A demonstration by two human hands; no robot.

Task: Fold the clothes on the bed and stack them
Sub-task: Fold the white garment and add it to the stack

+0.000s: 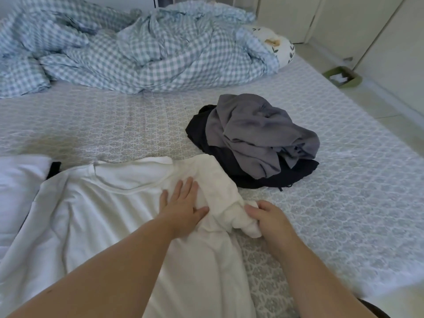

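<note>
The white shirt (110,216) lies spread on the bed (344,180), collar away from the person, with a white pillow (20,180) just beside its left edge. It looks light, soft and limp, so it should crease wherever it is bent and slide easily on the sheet; it is best taken by a sleeve end or a seam. The left hand (181,203) rests flat on the shirt near its right shoulder, fingers straight, pinning the cloth. The right hand (268,216) pinches the bunched right sleeve (238,216) at the shirt's right edge, forearm low over the bed. Beyond that sleeve sits an unfolded pile: a grey garment (259,134) on a dark garment (229,166). A checked duvet (128,49) lies well beyond the shirt.
</note>
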